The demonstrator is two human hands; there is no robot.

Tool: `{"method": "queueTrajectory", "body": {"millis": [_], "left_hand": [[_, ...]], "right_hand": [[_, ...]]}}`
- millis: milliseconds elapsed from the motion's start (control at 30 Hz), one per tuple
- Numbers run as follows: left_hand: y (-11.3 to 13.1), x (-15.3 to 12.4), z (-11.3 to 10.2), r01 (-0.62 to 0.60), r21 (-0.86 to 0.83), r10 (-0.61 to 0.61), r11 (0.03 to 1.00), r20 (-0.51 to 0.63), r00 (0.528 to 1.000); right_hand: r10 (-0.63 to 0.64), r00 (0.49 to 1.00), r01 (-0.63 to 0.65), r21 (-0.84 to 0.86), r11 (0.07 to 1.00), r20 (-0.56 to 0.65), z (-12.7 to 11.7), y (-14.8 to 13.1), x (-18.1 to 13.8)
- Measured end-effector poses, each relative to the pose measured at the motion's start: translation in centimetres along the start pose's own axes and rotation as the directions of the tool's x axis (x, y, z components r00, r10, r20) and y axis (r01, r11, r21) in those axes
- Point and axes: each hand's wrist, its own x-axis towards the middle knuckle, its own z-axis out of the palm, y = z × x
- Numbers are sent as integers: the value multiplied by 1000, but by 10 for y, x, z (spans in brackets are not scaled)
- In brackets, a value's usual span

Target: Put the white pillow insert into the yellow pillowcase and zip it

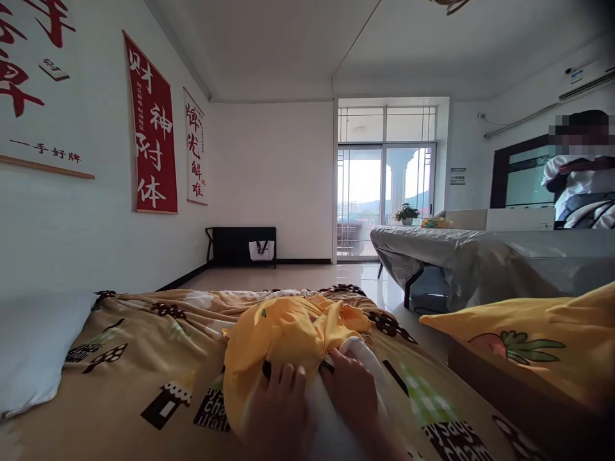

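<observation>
A: On the bed, low centre, what's w/ the hands?
B: Left hand (278, 410) flat, fingers together, pressing on yellow pillowcase (283, 333). Right hand (353, 390) just beside it, fingers curled on the case's hem, over white pillow (331, 429)
A: Where's the case?
B: Bunched mid-bed on patterned quilt (144, 346), partly over that pillow
A: Nearby?
B: Pale cushion (33, 346) far left, yellow cushion (528, 339) right; another person (581, 173) well apart, behind covered table (480, 256)

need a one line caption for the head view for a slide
Left hand and right hand grip a yellow pillowcase bunched over a white pillow on a patterned bedsheet.
</observation>
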Motion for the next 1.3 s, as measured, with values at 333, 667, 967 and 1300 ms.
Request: {"method": "queueTrajectory", "body": {"millis": [333,667,967,1300], "left_hand": [[9,26,6,-51,194,22,980,146,989],[17,11,8,-185,20,174,983,260,950],[14,3,20,19,-79,9,997,333,943],[14,7,14,38,-44,-24,998,283,959]], "right_hand": [[-439,885,455,89,886,-155,-1,69,-38],[-625,777,627,3,779,71,10,12,-14],[-615,789,615,11,789,-12,11,34,-24],[-672,740,668,-79,740,-42,-10,85,-35]]}}
